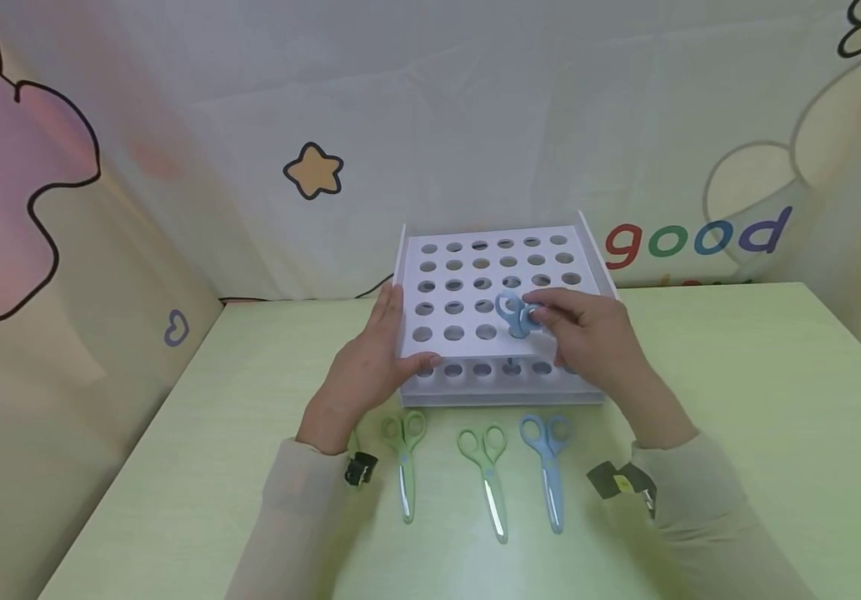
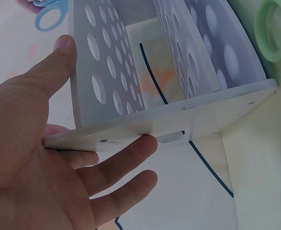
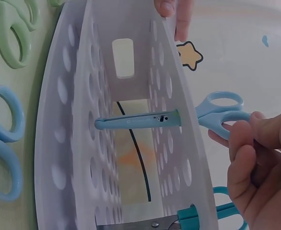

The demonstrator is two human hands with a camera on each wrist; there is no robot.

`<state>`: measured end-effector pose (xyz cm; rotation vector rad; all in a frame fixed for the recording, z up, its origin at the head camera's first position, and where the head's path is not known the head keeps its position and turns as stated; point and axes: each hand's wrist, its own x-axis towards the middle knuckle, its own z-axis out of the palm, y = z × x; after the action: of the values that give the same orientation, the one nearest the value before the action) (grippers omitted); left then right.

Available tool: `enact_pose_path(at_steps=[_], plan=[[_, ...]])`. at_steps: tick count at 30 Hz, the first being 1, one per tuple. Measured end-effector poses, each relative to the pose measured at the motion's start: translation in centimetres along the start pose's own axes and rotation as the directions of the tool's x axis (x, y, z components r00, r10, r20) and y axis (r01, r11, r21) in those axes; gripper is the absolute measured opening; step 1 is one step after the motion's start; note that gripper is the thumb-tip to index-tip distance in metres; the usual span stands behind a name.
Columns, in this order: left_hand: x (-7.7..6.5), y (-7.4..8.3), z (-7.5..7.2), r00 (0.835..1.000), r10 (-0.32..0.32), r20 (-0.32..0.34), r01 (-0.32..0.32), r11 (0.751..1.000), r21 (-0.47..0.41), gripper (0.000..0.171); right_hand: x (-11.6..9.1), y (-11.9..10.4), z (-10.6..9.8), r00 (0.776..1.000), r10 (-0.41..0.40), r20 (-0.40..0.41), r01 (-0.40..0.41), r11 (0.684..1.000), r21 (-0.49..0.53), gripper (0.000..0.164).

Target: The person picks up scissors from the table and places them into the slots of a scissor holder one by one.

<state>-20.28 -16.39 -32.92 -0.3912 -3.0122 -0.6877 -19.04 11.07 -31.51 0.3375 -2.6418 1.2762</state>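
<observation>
My right hand (image 1: 597, 337) pinches the ring handle of a pair of light-blue scissors (image 1: 511, 310). The right wrist view shows these scissors passing through a hole in the upper panel of a white perforated rack (image 1: 468, 297), with the covered blade end at a hole in the panel below. At the rack's left front corner, my left hand (image 1: 370, 367) holds on, thumb over the upper panel's edge and fingers along the outer side wall (image 2: 126, 130). Teal-handled scissors (image 3: 188, 218) stand in a neighbouring hole; in the head view my right hand hides them.
On the light green table (image 1: 212, 467), in front of the rack, lie green scissors (image 1: 407, 479), a second green pair (image 1: 493, 483) and blue scissors (image 1: 550, 467), handles toward the rack. A patterned cloth backdrop (image 1: 438, 125) rises behind the table.
</observation>
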Motion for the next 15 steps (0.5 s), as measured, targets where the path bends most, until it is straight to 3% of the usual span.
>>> enact_pose_path(at_steps=[6,15], plan=[[0.06,-0.05,0.06,1.000,0.003,-0.003,-0.003,1.000,-0.001,0.110,0.09,0.38,0.39,0.999,-0.050,-0.001,0.050,0.998,-0.035,0.025],[0.13,-0.04,0.14,1.000,-0.002,0.000,0.002,1.000,0.021,0.110,0.21,0.66,0.46,0.998,-0.064,0.019,0.065,0.996,-0.067,0.027]])
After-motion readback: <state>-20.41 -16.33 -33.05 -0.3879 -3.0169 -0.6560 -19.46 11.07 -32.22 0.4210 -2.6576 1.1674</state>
